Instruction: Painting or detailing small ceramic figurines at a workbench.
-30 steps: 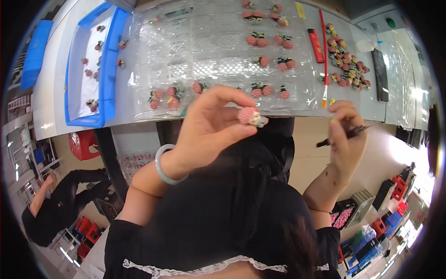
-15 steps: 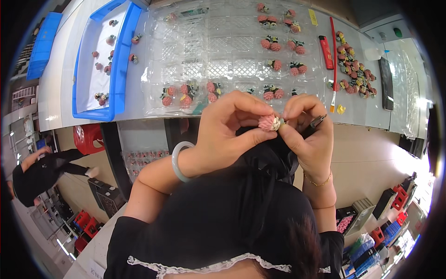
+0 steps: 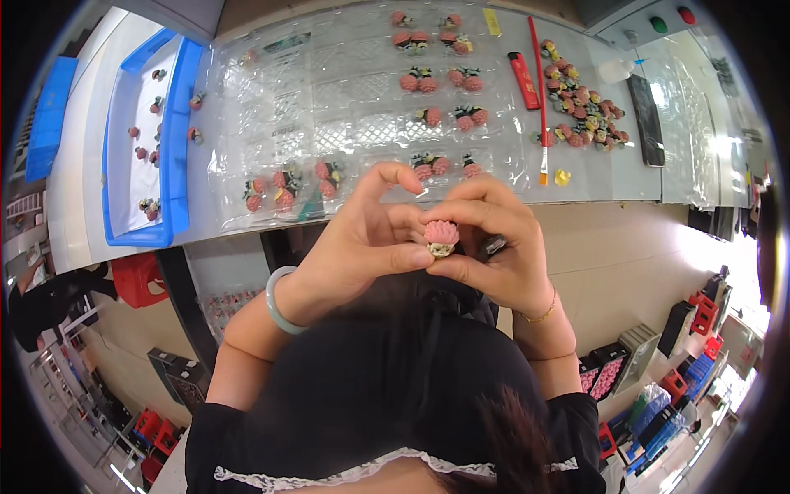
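In front of my chest, at the table's near edge, I hold a small figurine (image 3: 442,234) with a ridged pink top and a cream lower part. My right hand (image 3: 502,247) pinches it from above and below between index finger and thumb. The thumb of my left hand (image 3: 354,239) touches its left side; the left index finger is raised and the other fingers are bent beside it. A dark shiny piece (image 3: 494,244) shows among my right fingers; its kind is unclear. Beyond my hands lies a clear plastic blister tray (image 3: 346,99) with several similar pink figurines in its pockets.
A blue bin (image 3: 177,165) with loose figurines stands left. On the right lie a red-handled brush (image 3: 540,99), a red lighter-like item (image 3: 523,81), a pile of figurines (image 3: 584,107), a yellow scrap (image 3: 562,178) and a black phone (image 3: 646,120). A red stool (image 3: 138,280) stands below left.
The figurine has turned, its pink top from facing left to facing up. My left index finger has lifted off it, and my right fingers now span it. The whole view has shifted.
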The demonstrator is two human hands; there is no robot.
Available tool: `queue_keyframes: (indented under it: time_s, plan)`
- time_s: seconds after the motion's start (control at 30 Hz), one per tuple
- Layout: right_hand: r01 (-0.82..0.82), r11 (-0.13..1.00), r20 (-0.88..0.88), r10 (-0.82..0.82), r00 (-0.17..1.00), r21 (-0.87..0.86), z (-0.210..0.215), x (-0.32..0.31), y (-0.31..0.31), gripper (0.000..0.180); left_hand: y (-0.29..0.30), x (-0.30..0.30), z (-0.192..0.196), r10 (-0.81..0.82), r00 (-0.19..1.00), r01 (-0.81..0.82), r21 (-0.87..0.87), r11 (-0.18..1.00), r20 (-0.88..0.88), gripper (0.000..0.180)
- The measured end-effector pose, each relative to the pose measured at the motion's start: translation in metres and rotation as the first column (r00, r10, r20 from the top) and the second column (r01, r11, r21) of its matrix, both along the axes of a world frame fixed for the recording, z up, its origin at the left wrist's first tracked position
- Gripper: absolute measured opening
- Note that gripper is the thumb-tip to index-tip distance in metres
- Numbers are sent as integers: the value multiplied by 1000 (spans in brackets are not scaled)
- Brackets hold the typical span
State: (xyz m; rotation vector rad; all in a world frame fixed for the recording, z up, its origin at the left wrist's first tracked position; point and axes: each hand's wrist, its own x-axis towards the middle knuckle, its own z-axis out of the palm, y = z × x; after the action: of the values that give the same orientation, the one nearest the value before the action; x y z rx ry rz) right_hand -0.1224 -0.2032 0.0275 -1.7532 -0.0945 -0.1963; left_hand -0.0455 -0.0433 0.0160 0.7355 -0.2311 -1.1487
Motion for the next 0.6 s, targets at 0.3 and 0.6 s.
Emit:
queue_keyframes:
  time_s: [0.3,0.6]
  plan:
    - [572,536,-151,-798,584,-621,-20,-34,-128,28,19,9,11,39,955,-79,125,989,295,33]
    - [522,499,-140,-802,581,-692,-78,-42,-221,28,79,67,13,-509,-8,-863,250,438,861,6]
